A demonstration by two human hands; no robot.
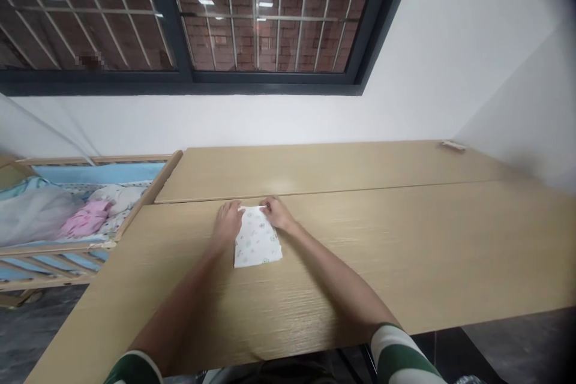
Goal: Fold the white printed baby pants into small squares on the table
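A small white folded cloth with a fine print lies flat on the wooden table. At its far left corner, my left hand has its thumb on the cloth's edge and its fingers curled beside it. My right hand pinches the far right corner between thumb and fingers. The near part of the cloth rests on the tabletop between my forearms. The undersides of both hands' fingertips are hidden.
A wooden crib with blue padding stands to the left, holding a pink cloth and white bedding. A small pale object lies at the table's back right. A barred window is set in the wall beyond.
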